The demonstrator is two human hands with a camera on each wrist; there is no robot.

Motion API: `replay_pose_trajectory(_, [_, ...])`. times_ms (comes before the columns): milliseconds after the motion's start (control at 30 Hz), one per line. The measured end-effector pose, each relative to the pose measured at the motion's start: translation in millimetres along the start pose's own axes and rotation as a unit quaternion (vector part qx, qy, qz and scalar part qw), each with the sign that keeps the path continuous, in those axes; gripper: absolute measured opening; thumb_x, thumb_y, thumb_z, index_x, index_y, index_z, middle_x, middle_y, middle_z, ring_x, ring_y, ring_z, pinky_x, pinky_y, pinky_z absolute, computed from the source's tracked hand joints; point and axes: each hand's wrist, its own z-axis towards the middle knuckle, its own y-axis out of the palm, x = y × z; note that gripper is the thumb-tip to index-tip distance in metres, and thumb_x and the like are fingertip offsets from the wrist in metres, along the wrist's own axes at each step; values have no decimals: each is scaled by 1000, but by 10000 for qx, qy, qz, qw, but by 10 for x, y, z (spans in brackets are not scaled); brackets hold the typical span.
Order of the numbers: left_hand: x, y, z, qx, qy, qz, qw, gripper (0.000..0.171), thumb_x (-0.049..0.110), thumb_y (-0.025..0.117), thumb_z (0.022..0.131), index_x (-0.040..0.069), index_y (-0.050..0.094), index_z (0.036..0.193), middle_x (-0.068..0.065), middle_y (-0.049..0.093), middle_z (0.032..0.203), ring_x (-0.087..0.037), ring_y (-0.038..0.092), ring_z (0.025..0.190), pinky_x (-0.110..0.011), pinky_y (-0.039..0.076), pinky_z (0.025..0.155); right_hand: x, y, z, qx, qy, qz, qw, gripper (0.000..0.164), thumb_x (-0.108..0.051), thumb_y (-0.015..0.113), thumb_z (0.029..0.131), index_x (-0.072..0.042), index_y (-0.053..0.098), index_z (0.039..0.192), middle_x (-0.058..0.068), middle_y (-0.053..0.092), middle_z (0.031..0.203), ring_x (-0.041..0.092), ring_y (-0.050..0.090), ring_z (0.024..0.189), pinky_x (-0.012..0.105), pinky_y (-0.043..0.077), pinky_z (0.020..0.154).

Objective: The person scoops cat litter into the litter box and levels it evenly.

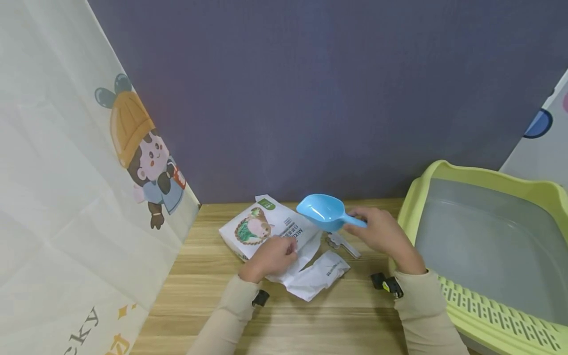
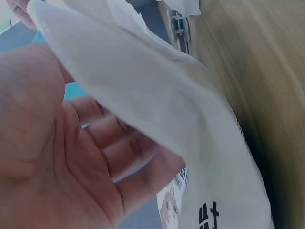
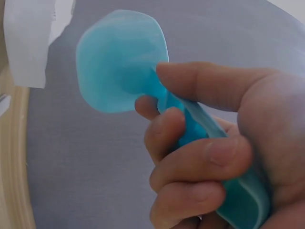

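A white printed bag (image 1: 275,224), with an animal in a basket pictured on it, lies on the wooden table, its near end torn. My left hand (image 1: 273,256) grips the bag at that torn end. The left wrist view shows my fingers (image 2: 128,148) partly behind the white bag wall (image 2: 157,90); where the thumb tip presses is hidden. In my right hand (image 1: 382,232) is a light blue scoop (image 1: 323,211), held by its handle above the table, right of the bag. The right wrist view shows fingers curled round the handle and the scoop's bowl (image 3: 119,62) pointing away.
A torn white flap (image 1: 319,273) spreads toward me from the bag. Beside it lies a small pale tool (image 1: 345,245) with a scalloped end. A large grey litter tray (image 1: 479,246) with a lime-green rim (image 1: 419,212) stands at right. A dark panel (image 1: 310,98) rises behind.
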Motion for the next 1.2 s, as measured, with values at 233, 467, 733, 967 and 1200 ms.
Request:
replay_pose_trajectory(233, [-15, 12, -2, 251, -324, 190, 9990, 16, 21, 65, 91, 18, 61, 76, 6, 57, 65, -10, 50, 59, -27, 40, 57, 33, -82, -42, 2, -258, -146, 9996, 27, -25, 72, 95, -7, 74, 114, 2, 64, 82, 16, 50, 70, 32, 41, 65])
replay_pose_trajectory(467, [-17, 0, 3, 607, -335, 55, 9976, 21, 16, 63, 94, 16, 58, 73, 6, 48, 59, -9, 44, 53, -25, 36, 50, 68, -123, -57, -305, -388, -168, 9986, 27, -23, 72, 94, -7, 71, 116, 0, 68, 85, 14, 56, 73, 32, 45, 66])
replay_pose_trajectory(733, [-9, -8, 16, 869, -194, 169, 9959, 23, 15, 62, 95, 18, 56, 73, 9, 43, 56, -5, 40, 50, -23, 33, 49, 49, -215, -152, -760, -436, -106, 9961, 23, -21, 74, 92, -12, 73, 114, -3, 61, 76, 14, 51, 67, 29, 42, 58])
replay_pose_trajectory(967, [-8, -8, 34, 1130, 14, 418, 9927, 26, 14, 62, 94, 18, 51, 70, 9, 41, 55, -5, 39, 50, -23, 32, 48, 15, -194, -166, -1052, -542, -141, 9929, 18, -21, 77, 89, -16, 76, 107, -6, 65, 78, 11, 52, 67, 28, 43, 57])
replay_pose_trajectory(1200, [9, -12, 43, 1348, 241, 538, 9891, 26, 15, 61, 93, 20, 50, 70, 11, 41, 56, -5, 41, 52, -23, 34, 50, 9, -56, -94, -1019, -602, -145, 9929, 17, -18, 76, 87, -13, 77, 103, -8, 66, 74, 9, 50, 62, 26, 40, 55])
